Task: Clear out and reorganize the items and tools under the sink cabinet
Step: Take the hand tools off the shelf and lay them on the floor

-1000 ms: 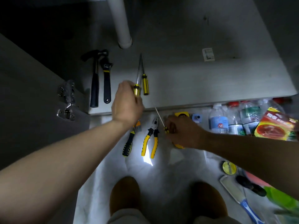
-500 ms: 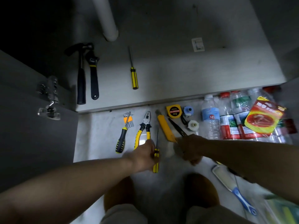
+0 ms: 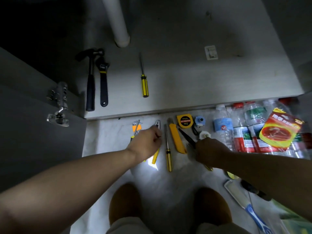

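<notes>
Released, screwdriver (image 3: 168,154) lies beside pliers (image 3: 155,157) under curled left hand (image 3: 145,143), grip unclear; right hand (image 3: 211,151) grips long-nose pliers (image 3: 185,136)

Single wide-angle camera worn on the person's head, facing forward and steeply down, close above the pale marbled floor (image 3: 168,191), the person's own knees (image 3: 125,203) at the bottom edge, flat grey cabinet base panel (image 3: 185,73) and round white drain pipe (image 3: 118,22) filling the top
</notes>
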